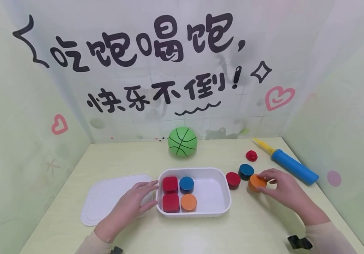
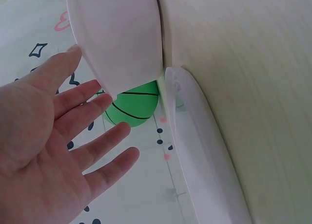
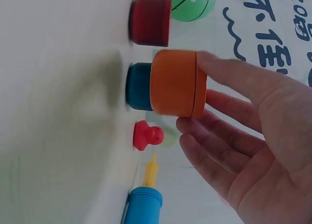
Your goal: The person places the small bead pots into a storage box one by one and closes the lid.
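My right hand (image 1: 281, 187) pinches a round orange lidded jar (image 1: 257, 183) between thumb and fingers, to the right of the white tray (image 1: 213, 212). In the right wrist view the orange jar (image 3: 174, 83) overlaps a blue jar (image 3: 139, 86). My left hand (image 1: 131, 203) has its fingers spread, with fingertips at the tray's left end; the left wrist view shows them along the tray's rim (image 2: 117, 39). Inside the tray stand two red squarish jars (image 1: 170, 185), a blue round jar (image 1: 186, 185) and an orange round jar (image 1: 189, 202), filling its left half.
A red round jar (image 1: 233, 180) stands just outside the tray's right end. Behind it are a small red duck (image 1: 251, 155) and a blue pump (image 1: 294, 165) with a yellow tip. At the back sits a green ball (image 1: 182, 141). A white lid (image 1: 107, 197) lies at left, partly under the left hand.
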`<state>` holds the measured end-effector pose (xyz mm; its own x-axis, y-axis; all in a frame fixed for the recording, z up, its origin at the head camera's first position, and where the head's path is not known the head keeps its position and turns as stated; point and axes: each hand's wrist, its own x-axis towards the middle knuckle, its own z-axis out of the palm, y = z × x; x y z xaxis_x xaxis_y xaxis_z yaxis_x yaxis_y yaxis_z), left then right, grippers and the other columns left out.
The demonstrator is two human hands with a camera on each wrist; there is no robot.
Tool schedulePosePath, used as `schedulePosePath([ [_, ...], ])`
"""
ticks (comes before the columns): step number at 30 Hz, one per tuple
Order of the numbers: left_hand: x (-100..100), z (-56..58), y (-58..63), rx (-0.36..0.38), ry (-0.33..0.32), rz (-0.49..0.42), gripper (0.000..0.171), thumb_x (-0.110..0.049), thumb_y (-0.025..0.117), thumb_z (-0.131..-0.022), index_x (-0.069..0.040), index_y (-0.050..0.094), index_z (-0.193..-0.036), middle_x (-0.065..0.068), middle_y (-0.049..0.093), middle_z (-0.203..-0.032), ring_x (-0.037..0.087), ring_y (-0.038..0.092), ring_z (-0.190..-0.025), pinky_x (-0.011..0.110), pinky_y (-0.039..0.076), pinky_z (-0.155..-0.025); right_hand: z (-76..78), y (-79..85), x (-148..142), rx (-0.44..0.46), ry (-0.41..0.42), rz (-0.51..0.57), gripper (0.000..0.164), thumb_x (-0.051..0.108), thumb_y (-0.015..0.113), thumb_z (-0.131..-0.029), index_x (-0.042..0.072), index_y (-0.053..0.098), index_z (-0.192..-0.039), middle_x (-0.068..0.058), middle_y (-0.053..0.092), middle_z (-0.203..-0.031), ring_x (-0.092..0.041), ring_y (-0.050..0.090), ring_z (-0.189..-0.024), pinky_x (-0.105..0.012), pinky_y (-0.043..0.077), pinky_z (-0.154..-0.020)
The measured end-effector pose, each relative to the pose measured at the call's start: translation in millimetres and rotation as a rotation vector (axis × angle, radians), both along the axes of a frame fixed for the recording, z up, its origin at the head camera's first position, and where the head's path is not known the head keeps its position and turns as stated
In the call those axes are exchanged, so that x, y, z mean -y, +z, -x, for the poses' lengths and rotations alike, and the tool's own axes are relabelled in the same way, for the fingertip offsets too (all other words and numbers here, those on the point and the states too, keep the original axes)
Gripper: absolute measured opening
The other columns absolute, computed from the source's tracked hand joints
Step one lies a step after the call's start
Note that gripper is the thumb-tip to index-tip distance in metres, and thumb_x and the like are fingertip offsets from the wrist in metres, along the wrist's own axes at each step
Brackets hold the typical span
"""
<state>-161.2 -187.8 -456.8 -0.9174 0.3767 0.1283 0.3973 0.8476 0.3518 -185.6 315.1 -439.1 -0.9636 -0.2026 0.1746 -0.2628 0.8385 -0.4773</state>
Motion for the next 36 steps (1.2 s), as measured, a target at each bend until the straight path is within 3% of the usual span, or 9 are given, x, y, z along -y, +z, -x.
schedulePosePath([
  [10,-1.4,1.0,0.0,0.001,0.004,0.001,0.053,-0.036,0.079,-0.092,-0.021,0.065,-0.141,-0.004,0.059,-0.151,0.026,0.055,-0.137,0.05,0.056,-0.105,-8.1,18.2,12.3,-0.094,0.045,0.008,0.045,0.027,0.092,-0.078,0.01,0.077,-0.116,-0.006,0.075,-0.113,-0.022,0.071,-0.095,-0.022,0.061,-0.076],
  [20,-0.6,0.2,-0.2,-0.016,-0.009,0.001,0.054,-0.036,0.079,-0.091,-0.021,0.065,-0.141,-0.005,0.059,-0.151,0.026,0.056,-0.136,0.049,0.057,-0.103,-18.1,32.2,47.6,-0.192,0.129,0.056,0.044,0.02,0.094,-0.074,0.015,0.078,-0.115,0.003,0.076,-0.111,-0.017,0.071,-0.096,-0.025,0.063,-0.078],
  [26,-0.1,0.7,-1.9,-0.014,-0.01,-0.005,0.054,-0.036,0.079,-0.091,-0.021,0.065,-0.141,-0.004,0.059,-0.151,0.026,0.056,-0.136,0.049,0.057,-0.103,-19.4,38.0,73.6,-0.172,0.193,0.09,0.044,0.02,0.094,-0.074,0.015,0.078,-0.115,0.003,0.074,-0.113,-0.017,0.071,-0.098,-0.028,0.064,-0.08],
  [30,-0.3,0.4,-1.9,-0.004,-0.008,0.006,0.054,-0.037,0.079,-0.092,-0.021,0.065,-0.141,-0.005,0.059,-0.151,0.025,0.056,-0.136,0.049,0.057,-0.103,-17.7,38.8,90.5,-0.104,0.206,0.118,0.043,0.022,0.093,-0.077,0.017,0.078,-0.117,0.002,0.072,-0.119,-0.013,0.068,-0.098,-0.02,0.061,-0.078],
  [36,1.0,-0.6,-1.1,-0.003,-0.008,0.007,0.055,-0.039,0.078,-0.091,-0.022,0.064,-0.142,-0.004,0.058,-0.151,0.025,0.056,-0.136,0.049,0.057,-0.103,-11.7,33.7,113.7,-0.005,0.246,0.162,0.043,0.025,0.09,-0.081,0.017,0.076,-0.121,-0.001,0.071,-0.124,-0.017,0.067,-0.104,-0.027,0.064,-0.076],
])
